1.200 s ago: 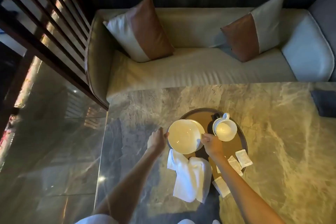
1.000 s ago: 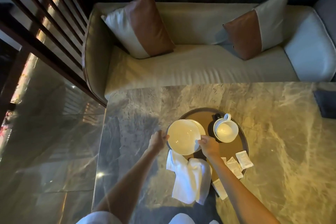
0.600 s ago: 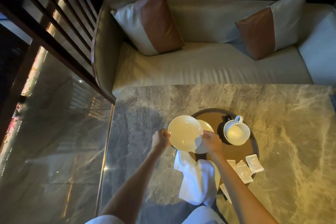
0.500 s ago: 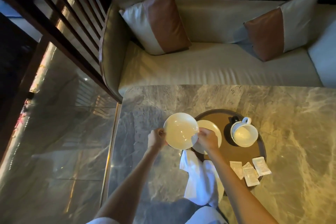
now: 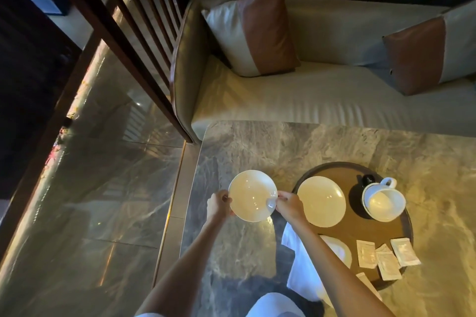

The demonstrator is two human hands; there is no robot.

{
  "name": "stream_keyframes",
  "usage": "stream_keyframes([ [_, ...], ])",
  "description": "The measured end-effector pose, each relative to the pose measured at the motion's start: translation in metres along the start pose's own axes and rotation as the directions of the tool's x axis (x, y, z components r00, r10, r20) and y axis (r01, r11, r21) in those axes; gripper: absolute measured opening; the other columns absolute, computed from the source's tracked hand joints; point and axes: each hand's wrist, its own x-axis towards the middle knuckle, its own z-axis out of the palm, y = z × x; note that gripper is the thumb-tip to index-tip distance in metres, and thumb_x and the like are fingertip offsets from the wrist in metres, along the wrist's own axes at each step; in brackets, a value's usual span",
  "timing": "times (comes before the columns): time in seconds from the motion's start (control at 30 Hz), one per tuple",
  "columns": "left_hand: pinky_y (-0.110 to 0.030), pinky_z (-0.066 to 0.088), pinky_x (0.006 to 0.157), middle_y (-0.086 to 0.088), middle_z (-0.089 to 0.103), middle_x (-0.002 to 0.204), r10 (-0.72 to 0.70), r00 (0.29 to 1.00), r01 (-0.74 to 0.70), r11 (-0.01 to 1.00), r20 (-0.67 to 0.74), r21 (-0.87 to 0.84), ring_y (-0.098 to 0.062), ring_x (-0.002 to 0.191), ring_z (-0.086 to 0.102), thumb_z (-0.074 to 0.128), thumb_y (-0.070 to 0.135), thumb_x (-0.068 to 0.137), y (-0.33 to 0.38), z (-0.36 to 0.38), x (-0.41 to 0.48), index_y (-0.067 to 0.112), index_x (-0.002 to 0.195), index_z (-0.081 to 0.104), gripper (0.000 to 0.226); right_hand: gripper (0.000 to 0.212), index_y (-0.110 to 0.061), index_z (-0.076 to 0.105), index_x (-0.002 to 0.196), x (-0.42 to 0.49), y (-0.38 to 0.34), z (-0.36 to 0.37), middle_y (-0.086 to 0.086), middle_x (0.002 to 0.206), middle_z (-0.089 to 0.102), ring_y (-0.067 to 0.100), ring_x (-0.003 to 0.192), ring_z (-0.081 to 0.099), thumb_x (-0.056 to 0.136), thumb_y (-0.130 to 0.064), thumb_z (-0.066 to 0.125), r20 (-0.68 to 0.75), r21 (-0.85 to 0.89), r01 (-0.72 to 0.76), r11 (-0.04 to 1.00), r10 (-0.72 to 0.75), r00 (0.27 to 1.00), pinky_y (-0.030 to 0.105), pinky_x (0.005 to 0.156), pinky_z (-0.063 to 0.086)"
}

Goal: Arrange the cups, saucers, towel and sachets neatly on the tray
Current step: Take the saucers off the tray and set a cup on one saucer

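Observation:
My left hand (image 5: 218,203) and my right hand (image 5: 288,204) grip opposite rims of a white saucer (image 5: 251,194), held over the marble table left of the round brown tray (image 5: 358,233). A second white saucer (image 5: 321,204) lies on the tray's left part. White cups (image 5: 383,202) stand stacked at the tray's right, handle pointing away. Several sachets (image 5: 386,256) lie at the tray's near right edge. A white towel (image 5: 302,265) hangs over the tray's near left rim, partly hidden by my right forearm.
The marble table (image 5: 296,147) ends at its left edge near a glossy stone floor (image 5: 103,188). A beige sofa (image 5: 322,100) with two brown-and-white cushions stands behind the table. Dark wooden slats (image 5: 123,20) rise at the far left.
Both hands lifted the top saucer off the one beneath it and carried it left, off the tray. The lower saucer now lies uncovered on the tray.

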Motion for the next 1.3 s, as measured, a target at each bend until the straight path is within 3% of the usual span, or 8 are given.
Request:
stream_keyframes([
  [0.27, -0.053, 0.06, 0.076, -0.025, 0.066, 0.108, -0.028, 0.999, 0.027, 0.999, 0.029, 0.046, -0.04, 0.097, 0.067, 0.049, 0.001, 0.091, -0.002, 0.003, 0.005, 0.0, 0.106, 0.066, 0.022, 0.033, -0.018, 0.071, 0.108, 0.001, 0.002, 0.0, 0.007, 0.111, 0.071, 0.026, 0.104, 0.062, 0.089, -0.008, 0.047, 0.001, -0.005, 0.029, 1.0, -0.029, 1.0, 0.038, 0.093, 0.051],
  [0.5, -0.044, 0.048, 0.084, -0.011, 0.062, 0.119, 0.185, 0.961, -0.054, 0.854, -0.206, 0.517, -0.032, 0.113, 0.055, 0.038, 0.022, 0.096, 0.022, 0.011, -0.006, 0.011, 0.112, 0.052, 0.025, 0.029, -0.011, 0.066, 0.121, -0.007, 0.014, -0.038, 0.011, 0.118, 0.069, 0.026, 0.112, 0.063, 0.096, -0.009, 0.052, -0.063, 0.07, 0.127, 0.989, -0.123, 0.99, 0.039, 0.103, 0.049],
  [0.63, -0.046, 0.048, 0.09, -0.013, 0.063, 0.121, 0.336, 0.94, -0.264, 0.83, -0.061, 0.491, -0.032, 0.113, 0.058, 0.033, 0.013, 0.098, 0.055, 0.054, -0.019, 0.005, 0.117, 0.057, 0.031, 0.02, -0.007, 0.071, 0.107, -0.011, 0.038, -0.083, 0.011, 0.115, 0.071, 0.028, 0.11, 0.063, 0.093, -0.005, 0.056, -0.269, -0.003, 0.16, 0.987, -0.155, 0.951, 0.03, 0.092, 0.046],
  [0.73, -0.045, 0.047, 0.091, -0.019, 0.067, 0.113, 0.31, 0.949, -0.309, 0.871, 0.059, 0.383, -0.037, 0.108, 0.062, 0.037, 0.01, 0.099, 0.073, 0.096, -0.034, 0.004, 0.104, 0.063, 0.027, 0.033, -0.003, 0.063, 0.125, -0.011, 0.061, -0.108, 0.019, 0.123, 0.066, 0.036, 0.117, 0.059, 0.094, -0.003, 0.052, -0.355, -0.118, 0.053, 0.992, -0.092, 0.93, 0.038, 0.095, 0.047],
  [0.9, -0.04, 0.05, 0.082, -0.019, 0.068, 0.109, 0.31, 0.932, -0.363, 0.815, 0.19, 0.452, -0.038, 0.103, 0.062, 0.041, 0.01, 0.094, 0.088, 0.146, -0.047, 0.0, 0.106, 0.062, 0.026, 0.039, 0.004, 0.053, 0.132, -0.005, 0.086, -0.125, 0.018, 0.109, 0.063, 0.032, 0.107, 0.059, 0.093, 0.0, 0.05, -0.297, -0.104, -0.017, 0.994, -0.015, 0.955, 0.036, 0.087, 0.047],
  [1.03, -0.041, 0.047, 0.091, -0.022, 0.055, 0.124, 0.262, 0.943, -0.331, 0.813, 0.206, 0.48, -0.039, 0.11, 0.058, 0.041, 0.007, 0.094, 0.085, 0.165, -0.05, -0.001, 0.12, 0.056, 0.031, 0.044, 0.003, 0.047, 0.14, 0.001, 0.093, -0.134, 0.019, 0.133, 0.059, 0.034, 0.128, 0.052, 0.097, -0.004, 0.051, -0.259, 0.079, -0.064, 0.995, 0.082, 0.962, 0.04, 0.104, 0.043],
  [1.17, -0.043, 0.044, 0.097, -0.025, 0.053, 0.123, 0.218, 0.963, -0.268, 0.838, 0.16, 0.475, -0.04, 0.112, 0.054, 0.042, 0.004, 0.091, 0.084, 0.172, -0.051, -0.003, 0.122, 0.055, 0.034, 0.014, -0.009, 0.064, 0.088, 0.005, 0.101, -0.137, 0.008, 0.078, 0.061, 0.031, 0.092, 0.057, 0.09, -0.002, 0.051, -0.176, 0.122, -0.056, 0.991, 0.077, 0.981, 0.029, 0.071, 0.044],
  [1.3, -0.042, 0.038, 0.106, -0.024, 0.056, 0.126, 0.131, 0.978, -0.191, 0.873, 0.161, 0.45, -0.037, 0.121, 0.046, 0.046, 0.005, 0.086, 0.085, 0.176, -0.052, 0.001, 0.129, 0.051, 0.044, 0.036, -0.013, 0.068, 0.118, 0.005, 0.102, -0.141, 0.012, 0.11, 0.069, 0.03, 0.112, 0.059, 0.091, 0.001, 0.049, -0.106, 0.339, -0.075, 0.938, 0.117, 0.987, 0.048, 0.1, 0.05],
])
